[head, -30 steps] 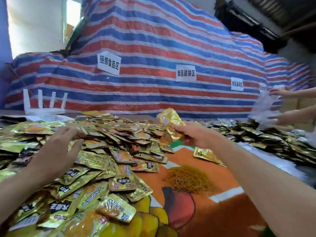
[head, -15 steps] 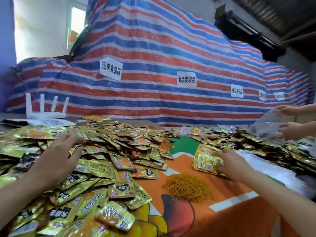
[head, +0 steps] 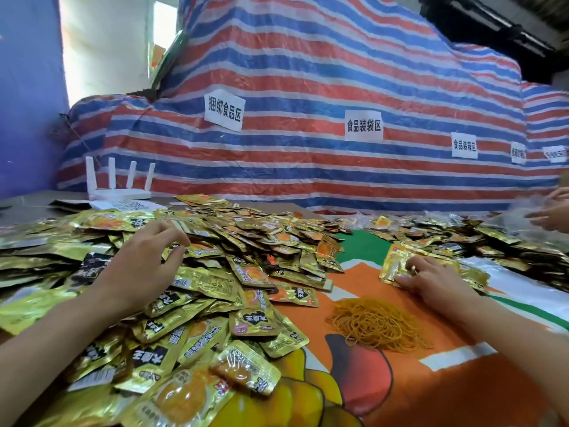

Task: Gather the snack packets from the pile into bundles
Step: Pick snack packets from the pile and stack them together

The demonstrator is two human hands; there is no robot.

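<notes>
A big pile of gold snack packets point(head: 215, 272) covers the left and middle of the table. My left hand point(head: 144, 266) hovers over the pile with fingers loosely curled, fingertips touching packets near its top. My right hand point(head: 428, 280) lies on a small stack of gold packets point(head: 397, 263) on the orange cloth, fingers spread flat and pressing it down. A heap of yellow rubber bands point(head: 378, 323) lies on the cloth just in front of that stack.
An orange printed cloth point(head: 415, 386) covers the table. More packets point(head: 492, 245) are heaped at the right, where another person's hands point(head: 551, 211) handle clear plastic. A white router point(head: 120, 183) stands at the back left. A striped tarp point(head: 308, 118) rises behind.
My right hand carried a gold packet from mid-air down to the right and set it on the small stack, where it now presses. My left hand stayed on the pile.
</notes>
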